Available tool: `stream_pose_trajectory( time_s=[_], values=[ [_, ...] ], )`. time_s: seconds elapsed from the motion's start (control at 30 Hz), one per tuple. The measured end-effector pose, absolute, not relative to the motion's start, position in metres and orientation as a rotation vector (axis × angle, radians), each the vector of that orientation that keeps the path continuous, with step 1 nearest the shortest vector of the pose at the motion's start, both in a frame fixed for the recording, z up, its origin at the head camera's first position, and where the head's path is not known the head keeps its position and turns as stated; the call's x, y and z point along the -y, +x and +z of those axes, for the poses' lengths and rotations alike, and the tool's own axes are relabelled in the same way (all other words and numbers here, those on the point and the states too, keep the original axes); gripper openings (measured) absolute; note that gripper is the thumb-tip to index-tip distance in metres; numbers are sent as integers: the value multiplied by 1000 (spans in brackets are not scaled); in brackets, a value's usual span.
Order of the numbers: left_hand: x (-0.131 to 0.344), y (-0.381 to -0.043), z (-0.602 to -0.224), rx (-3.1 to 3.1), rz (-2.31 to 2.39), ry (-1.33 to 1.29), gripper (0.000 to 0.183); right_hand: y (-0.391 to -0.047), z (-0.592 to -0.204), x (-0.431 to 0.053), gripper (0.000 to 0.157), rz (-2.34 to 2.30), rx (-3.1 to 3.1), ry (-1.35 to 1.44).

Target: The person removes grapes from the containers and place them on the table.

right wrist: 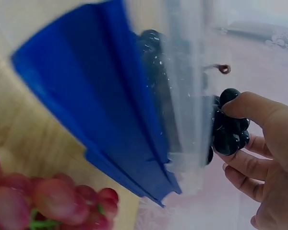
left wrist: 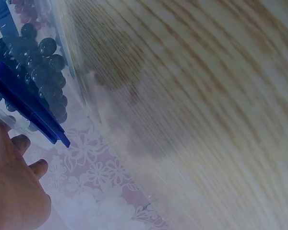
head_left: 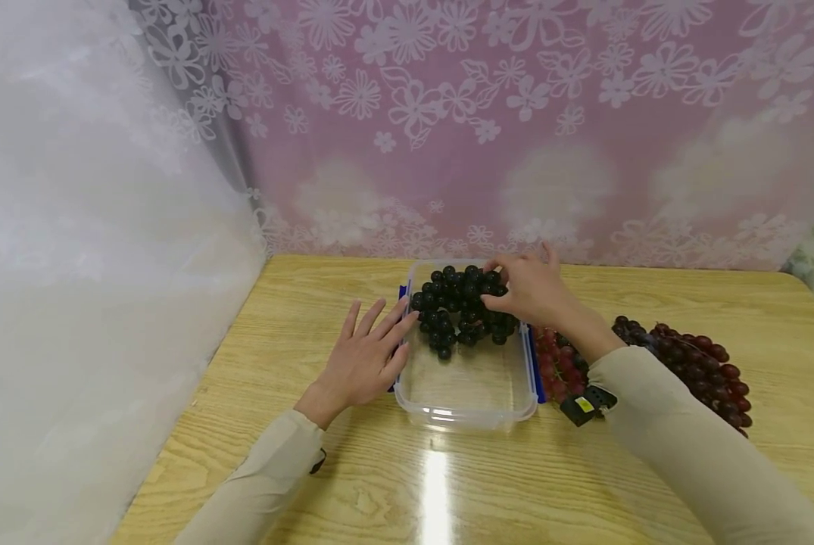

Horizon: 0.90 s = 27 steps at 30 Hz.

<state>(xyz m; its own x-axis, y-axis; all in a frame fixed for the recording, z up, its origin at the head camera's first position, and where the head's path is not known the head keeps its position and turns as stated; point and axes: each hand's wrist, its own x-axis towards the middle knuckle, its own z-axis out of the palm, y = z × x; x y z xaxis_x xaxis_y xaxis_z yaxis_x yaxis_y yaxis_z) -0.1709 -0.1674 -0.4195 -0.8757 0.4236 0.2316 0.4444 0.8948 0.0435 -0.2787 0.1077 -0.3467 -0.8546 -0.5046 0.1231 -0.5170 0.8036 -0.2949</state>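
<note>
A bunch of black grapes point(head_left: 447, 303) lies in the far half of a clear plastic container point(head_left: 447, 415) with blue side clips. My right hand point(head_left: 536, 291) pinches the bunch at its far right side; the right wrist view shows thumb and fingers around several black grapes point(right wrist: 230, 129) just beyond the wall. On the opposite side, my left hand point(head_left: 362, 363) has its fingers spread and nearly straight, with fingertips at the container's left rim. In the left wrist view, a blue clip point(left wrist: 26, 103) hangs beside that hand point(left wrist: 14, 187).
Red grapes point(head_left: 556, 363) lie against the container's right side, partly hidden by my right forearm. Farther right is a bunch of dark red grapes point(head_left: 706, 371). The wooden table point(head_left: 297, 295) ends at a pink floral curtain point(head_left: 407, 189), with a white sheet point(head_left: 107, 227) along the left.
</note>
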Motion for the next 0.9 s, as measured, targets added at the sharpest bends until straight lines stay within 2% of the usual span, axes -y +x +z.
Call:
stream_pose_trajectory(
  time_s=[0.9],
  values=[
    [166, -172, -421, 2830, -180, -648, 52, -262, -260, -117, 43, 581, 2827, 913]
  ],
)
